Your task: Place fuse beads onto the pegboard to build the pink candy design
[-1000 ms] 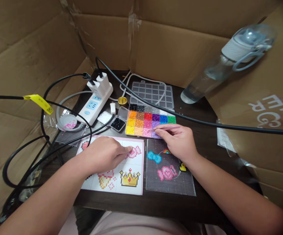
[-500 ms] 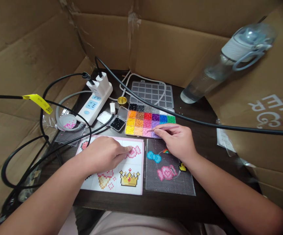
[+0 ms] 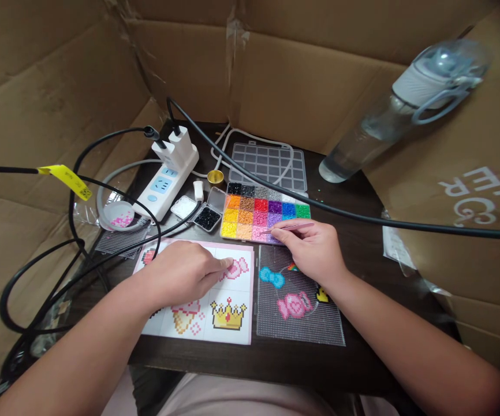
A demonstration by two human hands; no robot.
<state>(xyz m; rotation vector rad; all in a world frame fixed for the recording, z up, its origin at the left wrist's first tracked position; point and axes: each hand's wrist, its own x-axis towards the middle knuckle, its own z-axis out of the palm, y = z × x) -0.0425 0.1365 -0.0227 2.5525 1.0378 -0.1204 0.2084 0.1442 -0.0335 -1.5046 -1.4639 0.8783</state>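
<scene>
My left hand [image 3: 183, 271] rests on a printed pattern sheet [image 3: 237, 290], its index finger stretched onto the pink candy picture and the other fingers curled. Between the thumb and fingers of my right hand [image 3: 314, 251] is a pair of thin tweezers [image 3: 298, 226]. Their tips reach into a pink compartment of the bead box [image 3: 240, 238]; whether they grip a bead is too small to tell. Below that hand lies a clear pegboard [image 3: 276, 328]. It carries a pink bead candy [image 3: 294, 305], a blue bow [image 3: 271, 278], a rainbow piece and a yellow piece, the last two partly hidden.
Left of the bead box are small cases of black beads [image 3: 207, 218] and white beads, plus a dish [image 3: 108, 215] with pink beads. A white power strip [image 3: 157, 188] stands behind. A black cable [image 3: 354, 215] crosses above the box. A water bottle [image 3: 375, 130] stands at the right; cardboard walls surround the table.
The tweezers and my right hand have shifted very slightly at the pink compartment. My left hand stays with its finger on the candy picture.
</scene>
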